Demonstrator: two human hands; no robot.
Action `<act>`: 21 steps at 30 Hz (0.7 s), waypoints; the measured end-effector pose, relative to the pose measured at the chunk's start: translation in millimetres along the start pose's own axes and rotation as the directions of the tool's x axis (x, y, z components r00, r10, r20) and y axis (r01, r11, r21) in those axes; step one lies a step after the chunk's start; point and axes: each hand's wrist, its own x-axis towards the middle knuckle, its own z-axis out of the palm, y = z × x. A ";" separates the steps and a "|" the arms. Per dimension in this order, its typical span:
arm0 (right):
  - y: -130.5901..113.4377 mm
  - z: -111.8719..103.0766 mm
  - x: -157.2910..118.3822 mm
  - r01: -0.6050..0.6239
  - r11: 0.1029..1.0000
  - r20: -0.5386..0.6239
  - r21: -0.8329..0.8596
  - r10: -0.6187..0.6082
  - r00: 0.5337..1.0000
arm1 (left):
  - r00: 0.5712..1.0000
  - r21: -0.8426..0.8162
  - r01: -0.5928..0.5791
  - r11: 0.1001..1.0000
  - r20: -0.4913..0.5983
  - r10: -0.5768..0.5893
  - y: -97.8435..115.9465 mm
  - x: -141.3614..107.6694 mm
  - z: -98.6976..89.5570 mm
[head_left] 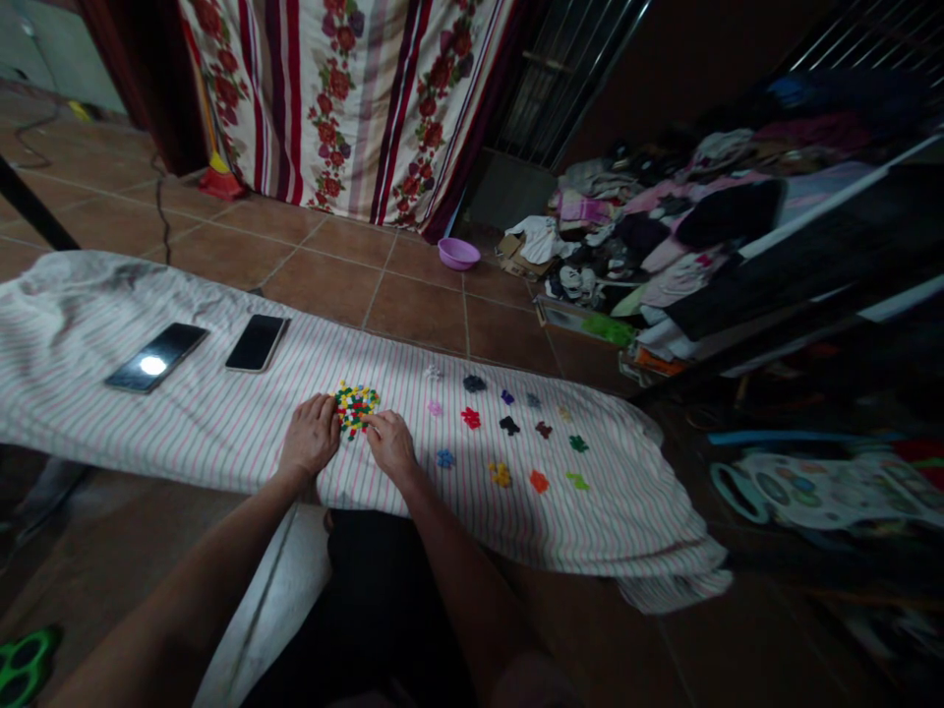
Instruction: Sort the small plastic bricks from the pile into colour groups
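Observation:
A mixed pile of small pieces, mostly yellow, green, red and white, lies on a striped cloth. At its left edge rests my left hand, palm down, its fingers laid out against the pieces. From the other side my right hand reaches in, the index finger stretched onto the pile and the other fingers curled under. No piece shows in either hand. To the right, several small single-colour heaps are spread out, among them a red heap, a yellow heap, a blue heap and a black heap.
Two phones lie on the cloth at the left, a phone with a light reflection and a dark phone. Beyond, a purple basin stands on the tiled floor. Heaped clothes fill the right back, and a floral curtain hangs behind.

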 end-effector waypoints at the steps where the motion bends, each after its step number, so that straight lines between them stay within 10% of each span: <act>1: 0.2 -0.3 0.0 0.003 1.000 0.006 -0.005 -0.003 1.000 | 1.000 0.002 0.000 1.000 0.000 0.000 0.0 0.0 0.0; 21: 1.5 1.3 -1.4 0.044 0.999 0.009 -0.002 -0.044 0.999 | 1.000 0.011 -0.013 1.000 -0.005 0.013 0.0 0.5 -1.1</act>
